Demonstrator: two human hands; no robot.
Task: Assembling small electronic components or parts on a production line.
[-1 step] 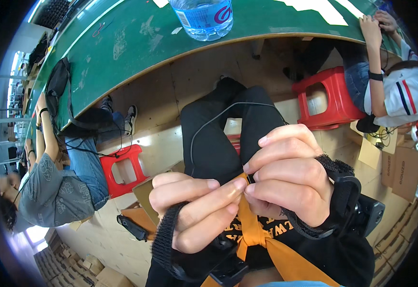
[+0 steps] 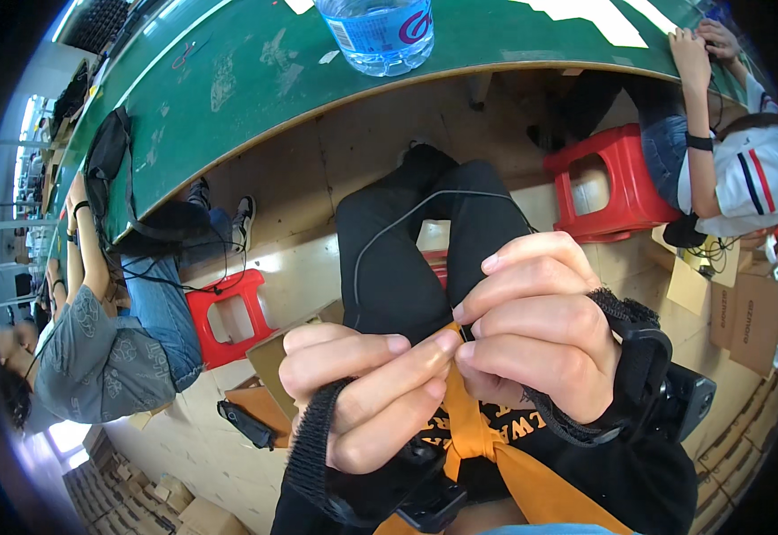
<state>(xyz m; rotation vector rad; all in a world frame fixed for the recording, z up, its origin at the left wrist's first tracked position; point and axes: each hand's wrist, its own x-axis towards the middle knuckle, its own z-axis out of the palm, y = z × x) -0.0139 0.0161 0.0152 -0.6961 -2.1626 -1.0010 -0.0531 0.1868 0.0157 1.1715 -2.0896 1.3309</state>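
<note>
Above the lap: the left hand [image 2: 367,392] and the right hand [image 2: 545,325] are meeting at their fingertips, in front of a black top [image 2: 603,477].
Left hand: its fingers are curling inward, with their tips pointing right.
Right hand: its fingers are bending toward the left hand's tips, the thumb side partly hidden.
Grip: both are forming a narrow pinch; the fingertips are covering whatever lies between, so what each is holding cannot be told.
Orange cloth [image 2: 467,419]: it is running from a knot [image 2: 473,443] near the chest up to the meeting fingertips, its upper end showing just beside them.
Small dark piece [image 2: 467,333]: it is showing between the two hands' fingertips, too small to identify.
Wrists: black straps [image 2: 307,455] are wrapping both, and a dark device [image 2: 687,401] is sitting at the right one.
Legs: black trousers [image 2: 389,276] are stretching toward the table, a thin cable [image 2: 439,193] crossing them.
Green table [image 2: 229,98]: a clear bottle [image 2: 380,40] is standing near its edge, white papers [image 2: 594,18] lying to the right.
Neighbours: a person in a dark patterned shirt [image 2: 99,357] is sitting at left; another in a pale striped top [image 2: 737,183] is sitting at right, beside a red stool [image 2: 634,178].
</note>
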